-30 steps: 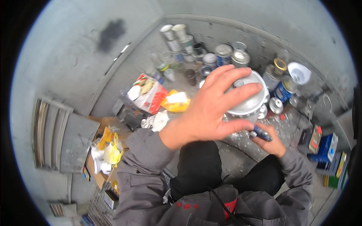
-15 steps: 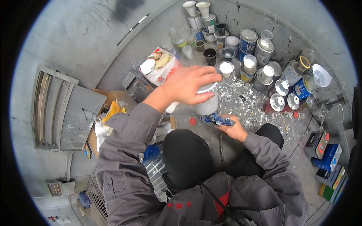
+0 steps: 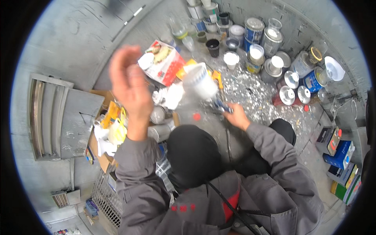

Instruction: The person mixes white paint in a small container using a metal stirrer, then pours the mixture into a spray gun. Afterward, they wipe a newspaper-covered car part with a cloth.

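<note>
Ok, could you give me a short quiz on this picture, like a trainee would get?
1. True or false: the left hand grips a paint tin.
2. What does the right hand hold? A) a small dark blue object B) a yellow cloth C) a red cap
3. Fill in: the cardboard box lies on the person's ___ side.
Key: 1 false, it is raised, open and empty; 2 A; 3 left.

Bare grey floor far left lies open; far right a tight crowd of paint cans blocks passage, a cluttered cardboard box crowds near left.
</note>
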`<state>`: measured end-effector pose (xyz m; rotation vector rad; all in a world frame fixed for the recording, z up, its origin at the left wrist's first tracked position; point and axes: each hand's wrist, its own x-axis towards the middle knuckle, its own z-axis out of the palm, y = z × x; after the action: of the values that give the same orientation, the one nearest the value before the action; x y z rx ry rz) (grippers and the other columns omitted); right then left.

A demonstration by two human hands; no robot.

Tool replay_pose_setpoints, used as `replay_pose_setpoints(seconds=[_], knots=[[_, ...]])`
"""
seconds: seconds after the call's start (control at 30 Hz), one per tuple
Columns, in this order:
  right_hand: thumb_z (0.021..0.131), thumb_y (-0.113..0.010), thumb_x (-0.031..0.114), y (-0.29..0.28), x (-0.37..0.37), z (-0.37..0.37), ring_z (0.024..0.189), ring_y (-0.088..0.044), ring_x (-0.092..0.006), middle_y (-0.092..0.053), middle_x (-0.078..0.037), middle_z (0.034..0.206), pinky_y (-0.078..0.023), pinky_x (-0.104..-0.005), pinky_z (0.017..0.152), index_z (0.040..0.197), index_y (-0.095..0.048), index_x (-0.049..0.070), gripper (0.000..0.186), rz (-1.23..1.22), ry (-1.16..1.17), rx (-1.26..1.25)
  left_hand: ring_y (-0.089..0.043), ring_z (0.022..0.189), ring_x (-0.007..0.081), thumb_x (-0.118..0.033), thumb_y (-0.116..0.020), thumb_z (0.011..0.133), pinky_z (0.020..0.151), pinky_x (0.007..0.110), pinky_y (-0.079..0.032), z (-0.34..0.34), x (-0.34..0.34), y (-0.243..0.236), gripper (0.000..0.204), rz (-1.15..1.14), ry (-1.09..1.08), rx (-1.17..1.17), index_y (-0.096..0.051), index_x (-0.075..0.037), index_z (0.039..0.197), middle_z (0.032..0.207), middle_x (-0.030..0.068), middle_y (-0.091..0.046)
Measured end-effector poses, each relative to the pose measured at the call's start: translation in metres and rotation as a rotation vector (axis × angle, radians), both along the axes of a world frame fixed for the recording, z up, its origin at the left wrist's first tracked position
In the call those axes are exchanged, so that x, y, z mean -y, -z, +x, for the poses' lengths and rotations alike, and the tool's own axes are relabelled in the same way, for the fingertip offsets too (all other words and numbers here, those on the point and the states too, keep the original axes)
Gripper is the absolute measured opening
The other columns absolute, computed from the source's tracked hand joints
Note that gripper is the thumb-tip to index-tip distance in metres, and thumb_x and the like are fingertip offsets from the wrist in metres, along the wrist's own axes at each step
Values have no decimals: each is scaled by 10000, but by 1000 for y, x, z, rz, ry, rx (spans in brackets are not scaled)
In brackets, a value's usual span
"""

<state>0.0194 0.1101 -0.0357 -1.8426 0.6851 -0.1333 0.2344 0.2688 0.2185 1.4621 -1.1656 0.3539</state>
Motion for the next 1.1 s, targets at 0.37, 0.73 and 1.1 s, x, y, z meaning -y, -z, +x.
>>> replay_pose_setpoints(seconds=[0.37, 0.73, 1.1], knots=[[913, -720, 110, 18, -13, -18, 1004, -769, -293, -772, -202, 1129, -577, -378, 888, 1338, -701, 52, 429, -70, -182, 201, -496, 1404, 438, -378, -793, 863, 1151, 508, -431, -6, 10, 61, 716, 898, 209, 256, -556, -127, 1491, 1539, 224, -497], [907, -757, 124, 12, -28, -21, 947, -776, -298, -780, -186, 1074, -594, -378, 853, 1321, -713, 87, 418, 58, -157, 399, -600, 1227, 445, -376, -740, 877, 1023, 506, -509, -16, 12, 43, 602, 943, 257, 421, -601, -117, 1402, 1379, 197, -591], [819, -741, 5, 35, 29, -37, 1126, -720, -418, -721, -235, 1254, -582, -418, 949, 1474, -575, 97, 682, -346, 234, 476, -658, 1033, 257, -498, -403, 1119, 898, 386, -539, -1, 42, 74, 573, 520, -94, -391, -544, -52, 1450, 1214, 168, -665]])
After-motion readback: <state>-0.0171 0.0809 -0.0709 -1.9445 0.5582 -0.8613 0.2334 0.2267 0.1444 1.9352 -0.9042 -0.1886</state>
